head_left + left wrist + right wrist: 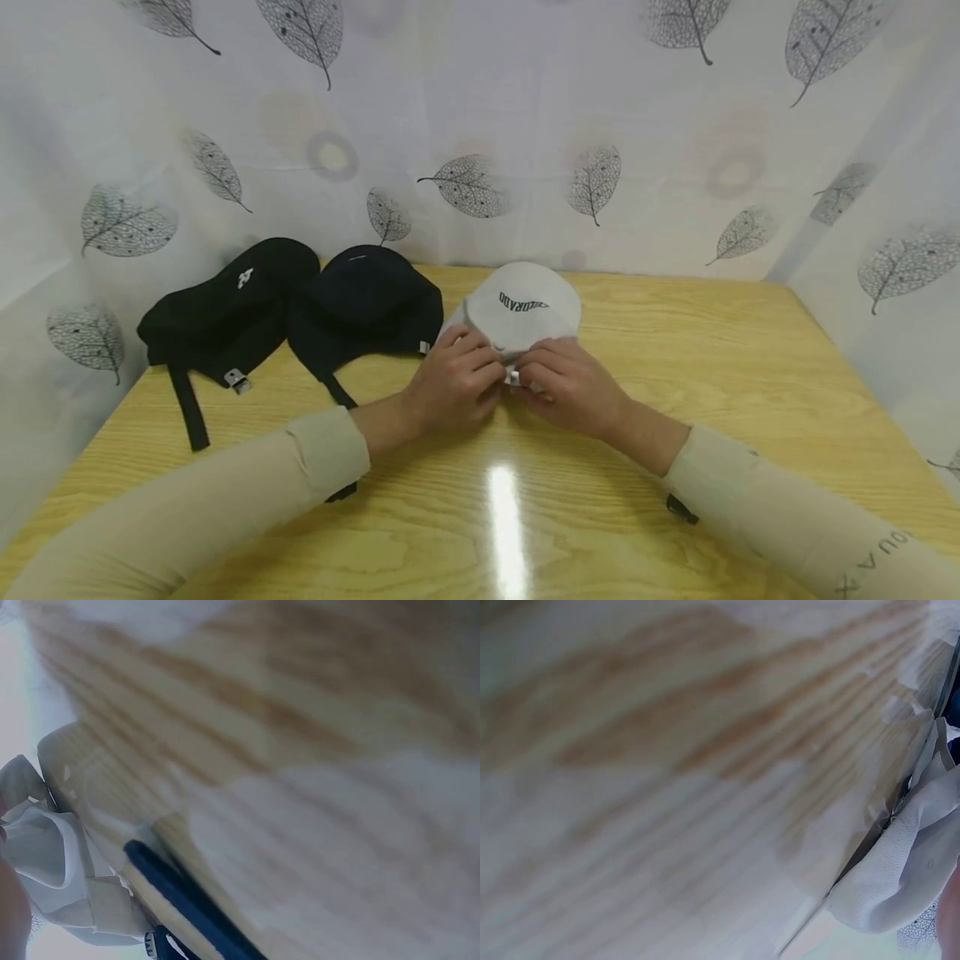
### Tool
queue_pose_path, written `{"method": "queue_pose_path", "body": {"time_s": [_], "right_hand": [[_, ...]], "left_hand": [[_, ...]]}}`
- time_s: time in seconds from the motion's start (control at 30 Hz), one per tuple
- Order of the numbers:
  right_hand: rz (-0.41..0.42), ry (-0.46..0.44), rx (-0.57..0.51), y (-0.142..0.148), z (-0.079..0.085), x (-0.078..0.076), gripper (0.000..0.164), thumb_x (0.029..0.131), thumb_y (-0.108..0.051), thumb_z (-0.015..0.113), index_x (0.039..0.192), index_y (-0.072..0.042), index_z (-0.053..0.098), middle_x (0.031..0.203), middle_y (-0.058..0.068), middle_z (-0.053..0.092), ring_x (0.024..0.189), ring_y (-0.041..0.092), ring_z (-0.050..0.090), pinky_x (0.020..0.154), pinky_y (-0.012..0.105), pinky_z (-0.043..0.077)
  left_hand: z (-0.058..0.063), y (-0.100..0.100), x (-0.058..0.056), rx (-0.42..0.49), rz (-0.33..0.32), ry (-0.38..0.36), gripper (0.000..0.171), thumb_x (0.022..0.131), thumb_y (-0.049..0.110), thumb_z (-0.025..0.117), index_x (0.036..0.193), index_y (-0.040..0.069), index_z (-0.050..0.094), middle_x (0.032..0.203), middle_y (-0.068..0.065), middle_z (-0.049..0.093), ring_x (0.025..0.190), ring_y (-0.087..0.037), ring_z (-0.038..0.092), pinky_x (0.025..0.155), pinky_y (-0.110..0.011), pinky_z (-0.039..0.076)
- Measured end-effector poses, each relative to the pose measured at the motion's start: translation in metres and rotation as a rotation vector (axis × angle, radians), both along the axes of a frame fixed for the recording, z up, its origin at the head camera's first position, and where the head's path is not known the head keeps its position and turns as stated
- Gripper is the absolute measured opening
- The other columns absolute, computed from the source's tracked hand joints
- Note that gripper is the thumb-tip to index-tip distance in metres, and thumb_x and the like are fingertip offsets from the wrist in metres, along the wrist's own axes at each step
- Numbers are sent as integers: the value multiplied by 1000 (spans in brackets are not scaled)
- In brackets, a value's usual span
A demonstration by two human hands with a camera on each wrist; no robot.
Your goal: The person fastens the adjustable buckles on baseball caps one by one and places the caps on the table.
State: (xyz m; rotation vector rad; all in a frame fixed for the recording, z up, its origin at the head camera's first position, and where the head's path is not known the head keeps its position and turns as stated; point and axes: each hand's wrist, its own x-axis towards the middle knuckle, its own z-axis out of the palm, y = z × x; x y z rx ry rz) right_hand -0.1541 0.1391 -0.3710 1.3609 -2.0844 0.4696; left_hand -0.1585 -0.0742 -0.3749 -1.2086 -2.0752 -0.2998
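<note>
Left hand (459,375): I see its fingers curled in a grip on the near edge of the white cap, the fingertips partly hidden.
Right hand (573,387): its grip is narrow too, thumb and fingers pinching the same edge, just beside the left.
White cap (525,308): I have it at the centre of the head view, crown up, dark COLORADO lettering across it.
White tag (513,377): it shows between the two hands at the cap's near edge.
Navy cap (367,292): left of centre, just beside the white one, a dark strap (337,388) running down toward the left forearm.
Black cap (225,308): farther left, its edge meeting the navy cap's in my view, with a white emblem, a silvery tag (237,381) and a hanging strap.
Sleeves (225,492): pale, entering from the lower left and lower right.
Worktop (735,358): yellow wood grain, glare at lower centre.
Curtain (517,83): white with leaf prints, filling the upper frame.
</note>
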Motion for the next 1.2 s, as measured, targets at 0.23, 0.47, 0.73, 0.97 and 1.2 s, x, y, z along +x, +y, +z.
{"method": "queue_pose_path", "body": {"time_s": [0.23,0.47,0.73,0.97,1.2], "right_hand": [[2,10,2,-1,0,0,19,69,-12,78,80,-10,62,89,2,68,89,17,61,81,28,48],[11,23,-13,-1,-1,0,20,68,-11,78,81,-10,63,89,2,68,89,17,61,80,28,48],[-39,-7,6,-1,-1,1,22,70,-16,78,82,-10,60,92,3,68,89,17,61,79,28,49],[-70,-32,19,2,-1,2,17,71,-15,71,80,-11,57,91,3,65,88,17,58,76,29,45],[-52,-37,21,2,1,1,15,71,-10,70,82,-8,59,90,3,65,87,16,58,79,28,48]], "left_hand": [[-1,0,0,13,-28,26,8,78,22,67,77,15,69,80,4,67,83,-17,57,85,-36,43],[-2,1,-1,26,-42,56,7,77,22,68,77,15,71,79,4,68,83,-17,58,84,-36,43],[-2,1,1,32,-5,35,7,77,21,68,76,15,70,77,3,67,81,-17,57,85,-36,42],[0,1,1,31,16,26,7,75,22,70,74,15,69,77,3,67,81,-17,57,84,-36,42],[0,0,0,24,25,-9,7,77,22,67,77,15,69,81,3,68,84,-17,56,84,-35,41]]}}
